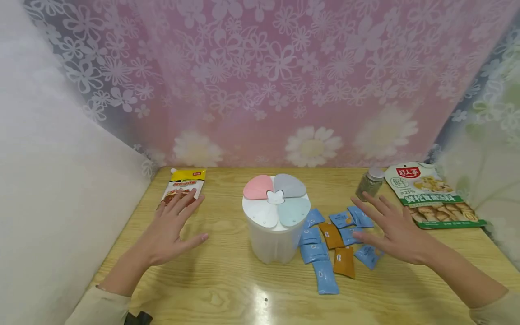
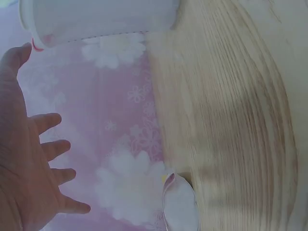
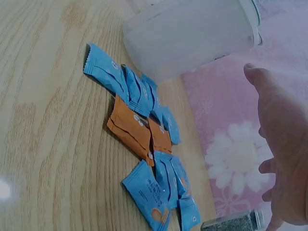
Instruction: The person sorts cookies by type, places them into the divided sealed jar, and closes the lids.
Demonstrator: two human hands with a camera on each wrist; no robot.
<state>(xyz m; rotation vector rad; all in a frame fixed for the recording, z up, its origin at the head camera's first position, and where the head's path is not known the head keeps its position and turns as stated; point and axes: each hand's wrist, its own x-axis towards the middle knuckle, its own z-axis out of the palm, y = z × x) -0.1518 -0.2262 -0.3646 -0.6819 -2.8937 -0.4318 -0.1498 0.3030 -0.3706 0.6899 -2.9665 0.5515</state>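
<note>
My left hand (image 1: 172, 232) hovers over the table's left side with fingers spread, holding nothing. Below its fingertips lies a yellow and white food pouch (image 1: 188, 184). The right hand (image 1: 396, 230), also spread and holding nothing, hovers at the right, above and beside several small blue packets (image 1: 314, 253) and two brown packets (image 1: 344, 262). Between the hands stands a translucent canister (image 1: 272, 243), its white lid (image 1: 260, 212) bearing pink, grey, white and pale blue petal flaps, all lying closed. In the left wrist view, the left hand (image 2: 24, 154) is apart from the canister (image 2: 106, 19).
A small glass jar (image 1: 369, 185) with a metal cap and dark contents stands at the back right. Beside it lies a large white and green pouch (image 1: 434, 196) picturing mushrooms. A flowered pink curtain (image 1: 260, 90) hangs behind the wooden table (image 1: 219, 280).
</note>
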